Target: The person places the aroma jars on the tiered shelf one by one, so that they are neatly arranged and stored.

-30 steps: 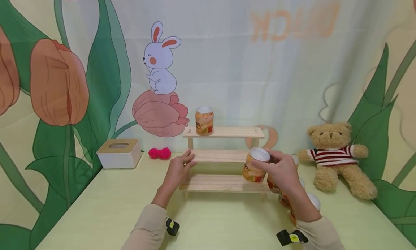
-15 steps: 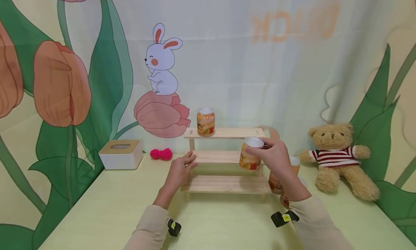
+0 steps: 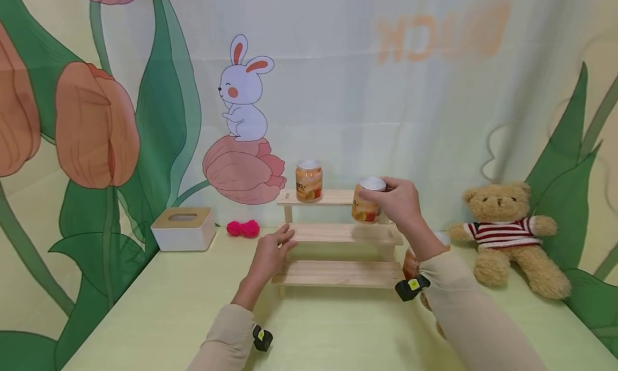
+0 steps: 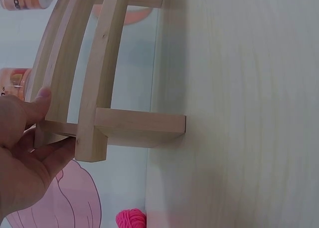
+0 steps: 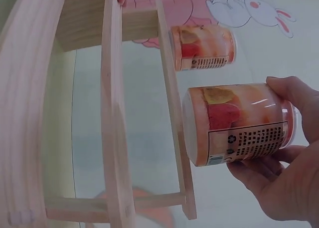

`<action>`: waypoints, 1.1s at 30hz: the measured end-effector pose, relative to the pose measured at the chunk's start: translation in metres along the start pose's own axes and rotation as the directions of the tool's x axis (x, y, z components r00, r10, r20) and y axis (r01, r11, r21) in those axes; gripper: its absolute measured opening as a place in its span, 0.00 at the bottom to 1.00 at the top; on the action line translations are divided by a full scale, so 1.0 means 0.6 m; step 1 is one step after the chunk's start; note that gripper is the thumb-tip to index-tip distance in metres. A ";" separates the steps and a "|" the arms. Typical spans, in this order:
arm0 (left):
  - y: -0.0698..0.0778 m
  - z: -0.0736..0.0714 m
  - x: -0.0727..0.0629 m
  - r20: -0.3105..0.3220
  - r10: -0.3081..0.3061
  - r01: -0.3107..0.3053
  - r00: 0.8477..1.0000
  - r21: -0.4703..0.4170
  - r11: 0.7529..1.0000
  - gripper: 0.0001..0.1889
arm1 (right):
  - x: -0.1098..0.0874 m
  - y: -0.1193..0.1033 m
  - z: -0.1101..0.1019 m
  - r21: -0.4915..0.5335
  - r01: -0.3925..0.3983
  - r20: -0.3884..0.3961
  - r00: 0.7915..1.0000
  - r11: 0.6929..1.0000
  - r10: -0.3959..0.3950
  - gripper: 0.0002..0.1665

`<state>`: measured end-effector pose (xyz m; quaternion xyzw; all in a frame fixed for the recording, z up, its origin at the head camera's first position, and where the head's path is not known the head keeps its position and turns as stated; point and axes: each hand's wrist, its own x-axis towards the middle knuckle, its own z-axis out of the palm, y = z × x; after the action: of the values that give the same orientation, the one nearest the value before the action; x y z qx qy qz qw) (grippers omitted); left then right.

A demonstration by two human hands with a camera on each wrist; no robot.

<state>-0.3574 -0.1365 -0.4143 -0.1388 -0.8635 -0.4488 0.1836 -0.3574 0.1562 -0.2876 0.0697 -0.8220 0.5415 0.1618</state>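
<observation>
A three-tier wooden shelf (image 3: 338,273) stands on the table. My left hand (image 3: 272,252) holds its left end at the middle tier, thumb on top and fingers beneath in the left wrist view. Between thumb and fingers, my right hand (image 3: 403,202) grips an orange fruit can (image 3: 365,207) with a silver lid, upright near its top. In the right wrist view the base of this can (image 5: 234,123) is close by the top board's edge. A matching can (image 3: 309,184) stands on the left part of the top tier.
Several more cans (image 3: 411,264) stand right of the shelf, largely hidden by my right forearm. A teddy bear (image 3: 504,234) sits farther right. At left are a tissue box (image 3: 183,231) and pink yarn (image 3: 243,228). A printed curtain (image 3: 338,92) hangs behind.
My right hand has raised the can from in front of the lower tiers up to the top tier's level, moving slightly left. The left hand keeps its place on the shelf.
</observation>
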 end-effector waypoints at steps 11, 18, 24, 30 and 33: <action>-0.002 0.003 -0.003 -0.001 0.016 -0.016 1.000 -0.023 1.000 0.20 | 0.037 0.002 0.011 -0.006 0.037 -0.007 0.999 0.999 -0.037 0.30; 0.000 -0.001 -0.001 -0.002 0.026 -0.026 1.000 -0.022 0.999 0.20 | 0.052 0.000 0.027 0.032 0.012 -0.021 1.000 0.999 -0.011 0.42; -0.001 -0.001 0.005 -0.018 0.028 -0.028 0.999 0.003 1.000 0.21 | 0.071 0.009 0.044 0.078 -0.029 -0.101 0.994 0.997 0.036 0.44; 0.000 0.002 0.001 -0.007 0.006 -0.006 1.000 -0.001 1.000 0.20 | 0.079 0.024 0.056 0.045 -0.065 -0.121 0.990 0.997 0.070 0.43; 0.002 0.003 0.001 -0.013 0.010 -0.010 1.000 0.004 1.000 0.20 | 0.083 0.030 0.059 0.074 -0.035 -0.110 0.993 0.997 0.043 0.41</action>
<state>-0.3578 -0.1344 -0.4142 -0.1397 -0.8624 -0.4471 0.1919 -0.4160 0.1341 -0.2987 0.0290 -0.7928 0.5770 0.1940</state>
